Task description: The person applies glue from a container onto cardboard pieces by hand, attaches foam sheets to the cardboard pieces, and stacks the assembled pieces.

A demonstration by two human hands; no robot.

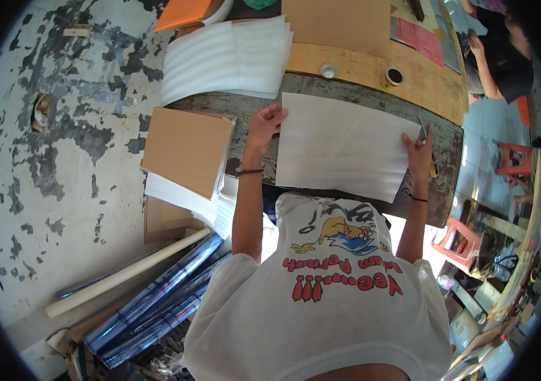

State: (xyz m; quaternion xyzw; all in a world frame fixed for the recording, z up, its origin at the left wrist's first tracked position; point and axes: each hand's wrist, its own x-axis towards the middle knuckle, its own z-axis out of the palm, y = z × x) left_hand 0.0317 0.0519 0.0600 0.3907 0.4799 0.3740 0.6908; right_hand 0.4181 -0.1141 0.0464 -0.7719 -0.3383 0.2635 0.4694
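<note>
A white rectangular sheet, with faint bands like thin foam, is spread in front of me over the worn dark tabletop. My left hand pinches its upper left edge between thumb and fingers. At the right edge, my right hand has its thumb against the sheet. A thin grey tool sticks up between that hand's thumb and fingers; its kind is unclear. Partly hidden beside the right wrist lies a small yellow object.
Left of the sheet are stacked brown boards; behind them lies a pile of white foam sheets. An open can and a round lid stand beyond. Rolls of blue film lean low left. Another person is at far right, near red stools.
</note>
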